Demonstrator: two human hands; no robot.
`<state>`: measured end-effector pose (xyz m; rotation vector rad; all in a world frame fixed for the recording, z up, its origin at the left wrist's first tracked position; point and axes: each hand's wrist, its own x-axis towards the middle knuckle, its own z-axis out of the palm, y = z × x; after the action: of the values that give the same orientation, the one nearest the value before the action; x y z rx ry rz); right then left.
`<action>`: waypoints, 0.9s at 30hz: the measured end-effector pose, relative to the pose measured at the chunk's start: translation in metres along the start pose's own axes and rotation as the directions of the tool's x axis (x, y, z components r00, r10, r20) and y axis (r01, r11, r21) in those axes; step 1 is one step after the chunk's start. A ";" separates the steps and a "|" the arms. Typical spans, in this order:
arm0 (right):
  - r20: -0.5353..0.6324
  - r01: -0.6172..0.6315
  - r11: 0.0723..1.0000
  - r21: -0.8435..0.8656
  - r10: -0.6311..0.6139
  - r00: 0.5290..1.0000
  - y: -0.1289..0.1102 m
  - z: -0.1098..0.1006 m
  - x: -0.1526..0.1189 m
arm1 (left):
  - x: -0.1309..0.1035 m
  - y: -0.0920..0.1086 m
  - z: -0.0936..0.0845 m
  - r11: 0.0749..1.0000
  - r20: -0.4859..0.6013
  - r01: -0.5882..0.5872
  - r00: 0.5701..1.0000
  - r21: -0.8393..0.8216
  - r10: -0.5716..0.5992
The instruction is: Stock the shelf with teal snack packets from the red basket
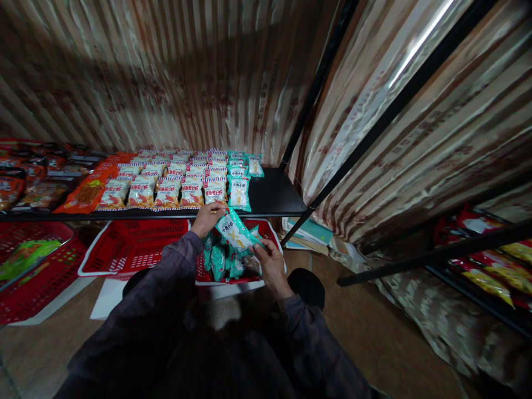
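Between my two hands is a teal-and-white snack bag [234, 230], tilted, held above a red basket. My left hand [206, 219] pinches its upper left corner near the shelf edge. My right hand [270, 265] grips its lower right end, fingers closed. Below it, the red basket [273, 228] with a white rim holds several more teal snack bags [218, 260]. On the black shelf [272, 195] just ahead, a column of matching teal bags [239, 193] lies beside rows of white-and-orange snack bags [168, 192].
Further left on the shelf are orange packs [86, 188] and dark packs [35, 188]. Under it stand another red basket [137, 244] and one with green packs [30, 258]. Black metal posts [332, 202] slant at right, near teal books [310, 230]. Red-yellow bags [484, 266] lie far right.
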<state>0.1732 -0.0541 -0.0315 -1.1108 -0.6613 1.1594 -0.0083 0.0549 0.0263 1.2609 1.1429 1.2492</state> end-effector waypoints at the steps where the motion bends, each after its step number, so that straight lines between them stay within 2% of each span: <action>1: 0.008 0.019 0.999 -0.027 -0.019 1.000 -0.001 0.000 -0.001 | 0.000 -0.001 -0.001 1.000 -0.022 -0.020 1.000 0.013 0.020; 4: 0.015 0.140 0.973 -0.184 -0.139 0.990 -0.004 -0.003 -0.006 | -0.002 -0.004 -0.002 0.995 -0.094 -0.084 0.992 0.062 0.090; 6: 0.022 0.217 0.931 -0.293 -0.220 0.975 -0.007 -0.004 -0.009 | -0.004 -0.006 -0.002 0.994 -0.125 -0.089 0.988 0.058 0.096; 9: 0.082 0.343 0.856 -0.386 -0.339 0.937 -0.012 -0.004 -0.014 | -0.011 -0.010 0.000 0.999 -0.111 -0.014 0.994 -0.034 0.010; 12: 0.164 0.492 0.761 -0.424 -0.469 0.868 -0.017 -0.002 -0.019 | -0.017 -0.012 0.003 0.980 -0.051 0.080 0.995 -0.183 -0.090; 15: 0.236 0.588 0.652 -0.479 -0.549 0.802 -0.019 -0.001 -0.023 | -0.023 -0.012 0.004 0.941 -0.037 0.116 0.990 -0.319 -0.135; 19: 0.363 0.694 0.470 -0.546 -0.614 0.701 -0.013 -0.004 -0.026 | -0.028 -0.009 0.003 0.865 -0.002 0.177 0.979 -0.470 -0.202; 22: 0.444 0.748 0.362 -0.557 -0.631 0.636 -0.007 -0.007 -0.027 | -0.031 -0.009 0.003 0.827 0.032 0.202 0.976 -0.524 -0.218; 27: 0.517 0.783 0.261 -0.565 -0.627 0.582 -0.001 -0.007 -0.028 | -0.034 -0.013 0.011 0.786 0.008 0.247 0.956 -0.566 -0.295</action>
<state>0.1710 -0.0827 -0.0294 -1.1392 -1.7303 0.0945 0.0024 0.0215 0.0115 0.5799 0.8733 1.2939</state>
